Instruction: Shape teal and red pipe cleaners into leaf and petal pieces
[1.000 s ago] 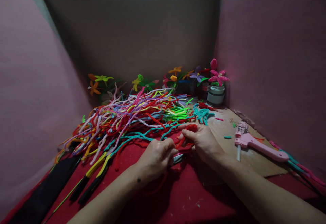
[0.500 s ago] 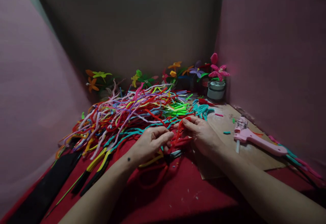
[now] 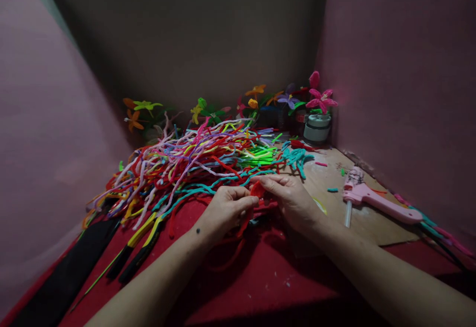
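My left hand [image 3: 225,210] and my right hand [image 3: 292,199] meet over the red cloth [image 3: 260,287], both pinched on a red pipe cleaner [image 3: 256,190] bent between them. Its loose end trails down under my left fingers. Just beyond my hands lies a big tangled heap of coloured pipe cleaners [image 3: 193,163]. A teal bunch [image 3: 295,159] lies at the heap's right end.
A pink glue gun [image 3: 372,203] lies on a brown board [image 3: 334,188] to the right. Finished pipe-cleaner flowers [image 3: 320,100] stand in small pots along the back wall. Yellow-and-black handled pliers [image 3: 139,250] lie at the left, beside a black strip [image 3: 63,282]. Pink walls close in on both sides.
Both hands have moved a little farther from me and closer together. The red pipe cleaner is now bunched tighter between the fingertips. The metal tool seen under my left hand is hidden.
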Tool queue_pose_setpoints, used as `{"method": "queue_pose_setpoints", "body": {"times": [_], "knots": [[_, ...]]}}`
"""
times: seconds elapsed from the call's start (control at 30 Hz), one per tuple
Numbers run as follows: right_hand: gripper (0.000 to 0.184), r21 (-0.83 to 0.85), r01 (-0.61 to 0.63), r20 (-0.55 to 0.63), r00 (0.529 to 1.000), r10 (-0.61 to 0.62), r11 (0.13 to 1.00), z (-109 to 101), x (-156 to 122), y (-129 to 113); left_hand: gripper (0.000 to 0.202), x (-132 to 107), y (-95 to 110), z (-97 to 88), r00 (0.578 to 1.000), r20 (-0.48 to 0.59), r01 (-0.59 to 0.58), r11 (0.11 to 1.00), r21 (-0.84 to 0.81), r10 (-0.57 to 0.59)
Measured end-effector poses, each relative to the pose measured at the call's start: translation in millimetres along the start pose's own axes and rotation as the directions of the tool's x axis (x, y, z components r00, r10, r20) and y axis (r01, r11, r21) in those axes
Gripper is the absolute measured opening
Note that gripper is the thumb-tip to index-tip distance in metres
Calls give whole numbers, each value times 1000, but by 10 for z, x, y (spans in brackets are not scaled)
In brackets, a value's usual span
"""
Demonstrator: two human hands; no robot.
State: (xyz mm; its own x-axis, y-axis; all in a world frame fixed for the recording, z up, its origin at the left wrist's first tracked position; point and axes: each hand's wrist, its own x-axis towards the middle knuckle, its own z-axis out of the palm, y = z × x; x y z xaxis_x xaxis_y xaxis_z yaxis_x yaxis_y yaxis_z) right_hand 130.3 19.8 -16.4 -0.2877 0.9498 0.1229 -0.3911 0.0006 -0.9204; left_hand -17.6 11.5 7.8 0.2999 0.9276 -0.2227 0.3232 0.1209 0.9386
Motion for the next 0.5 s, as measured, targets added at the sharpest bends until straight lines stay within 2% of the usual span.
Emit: {"method": "queue_pose_setpoints", "body": {"times": [0.13,0.2,0.3,0.4,0.5], "knots": [[25,-123,17,-12,1000,-18,992,32,-18,-3,24,-16,14,22,1000,-17,4,1000,16,-3],[24,-255,74,-51,995,-90,964,48,-38,6,22,-19,13,39,1000,-17,13,1000,19,-13],[23,-450,192,-48,970,-238,872,66,-63,15,20,-12,1,44,999,6,49,999,-21,-49],[23,-469,236,-22,960,-278,851,65,-63,6,22,4,-21,6,998,26,50,996,-80,-48],[22,-476,265,-77,937,-340,839,55,-82,-30,28,33,-32,-81,1000,-23,-17,998,-59,15]]}}
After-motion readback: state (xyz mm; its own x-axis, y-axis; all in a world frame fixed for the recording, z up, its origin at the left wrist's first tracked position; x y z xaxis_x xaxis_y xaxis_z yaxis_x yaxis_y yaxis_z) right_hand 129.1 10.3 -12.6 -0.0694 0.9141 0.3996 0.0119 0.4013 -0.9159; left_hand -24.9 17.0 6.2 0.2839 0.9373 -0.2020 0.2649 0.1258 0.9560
